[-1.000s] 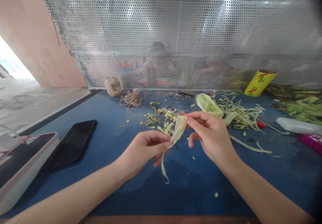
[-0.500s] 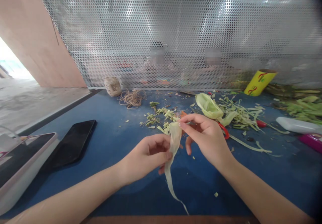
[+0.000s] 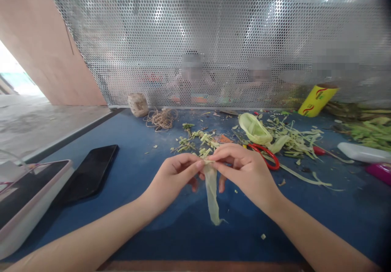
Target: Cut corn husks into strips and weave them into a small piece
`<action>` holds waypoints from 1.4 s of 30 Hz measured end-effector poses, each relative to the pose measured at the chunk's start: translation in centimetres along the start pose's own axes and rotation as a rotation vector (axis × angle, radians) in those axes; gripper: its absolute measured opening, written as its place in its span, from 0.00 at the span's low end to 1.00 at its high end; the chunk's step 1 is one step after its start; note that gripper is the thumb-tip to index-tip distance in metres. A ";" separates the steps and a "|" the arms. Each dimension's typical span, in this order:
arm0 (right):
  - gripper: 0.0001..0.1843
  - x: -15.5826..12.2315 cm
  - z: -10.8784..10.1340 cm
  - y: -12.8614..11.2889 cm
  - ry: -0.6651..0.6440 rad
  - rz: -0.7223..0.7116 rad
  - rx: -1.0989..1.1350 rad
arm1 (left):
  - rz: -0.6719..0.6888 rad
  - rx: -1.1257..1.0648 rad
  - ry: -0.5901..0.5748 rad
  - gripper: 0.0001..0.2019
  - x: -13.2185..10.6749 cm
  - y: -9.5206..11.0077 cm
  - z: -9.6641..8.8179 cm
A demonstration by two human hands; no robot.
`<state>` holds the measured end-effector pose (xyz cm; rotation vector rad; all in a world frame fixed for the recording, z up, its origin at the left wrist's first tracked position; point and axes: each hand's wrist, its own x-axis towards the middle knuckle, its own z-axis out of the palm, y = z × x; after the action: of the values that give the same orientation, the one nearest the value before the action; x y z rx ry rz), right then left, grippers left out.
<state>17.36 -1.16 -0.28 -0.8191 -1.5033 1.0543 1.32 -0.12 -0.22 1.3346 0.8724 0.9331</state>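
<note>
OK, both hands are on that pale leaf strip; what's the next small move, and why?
I'd probably ease the right hand slightly away from the left hand: both pinch the top of the leaf strip close together, where it looks bunched, while its lower end hangs loose.

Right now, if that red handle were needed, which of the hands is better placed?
Probably the right hand: the red handle lies close by it, while the left hand is farther off. Both pinch the pale strip, though.
</note>
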 end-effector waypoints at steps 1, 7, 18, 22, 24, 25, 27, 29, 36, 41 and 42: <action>0.03 0.0 0.0 0.0 -0.003 0.007 0.007 | 0.005 0.007 0.011 0.09 0.0 0.0 -0.1; 0.05 0.1 0.0 -0.2 -0.022 0.062 0.029 | 0.042 0.028 0.017 0.08 -0.1 0.0 -0.1; 0.02 0.2 0.0 0.1 -0.003 0.192 0.005 | 0.030 0.021 0.090 0.06 0.1 -0.4 -0.4; 0.03 0.1 0.0 0.2 0.042 0.210 -0.011 | -0.038 -0.088 0.071 0.07 0.2 -0.4 -0.3; 0.04 0.1 0.0 0.2 0.044 0.209 -0.025 | -0.073 -0.139 0.068 0.06 0.2 -0.4 -0.3; 0.04 0.1 0.0 0.2 0.039 0.208 -0.027 | -0.085 -0.157 0.073 0.06 0.3 -0.4 -0.3; 0.06 0.0 0.1 0.3 0.031 0.205 -0.026 | -0.091 -0.171 0.080 0.06 0.3 -0.5 -0.3; 0.05 0.0 0.1 0.3 0.030 0.199 -0.032 | -0.083 -0.152 0.068 0.06 0.3 -0.5 -0.4; 0.06 0.1 -0.2 0.4 -0.034 0.171 -0.120 | -0.046 -0.022 0.005 0.07 0.3 -0.4 -0.4; 0.08 0.2 -0.3 0.6 -0.063 0.070 -0.261 | -0.069 -0.035 -0.027 0.11 0.3 -0.3 -0.3; 0.06 0.2 -0.3 0.6 -0.067 0.057 -0.294 | -0.066 -0.034 -0.046 0.12 0.3 -0.3 -0.2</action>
<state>17.58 -0.74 -0.73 -1.0443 -1.7262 0.9217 1.26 0.24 -0.48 1.2865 0.8565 0.8590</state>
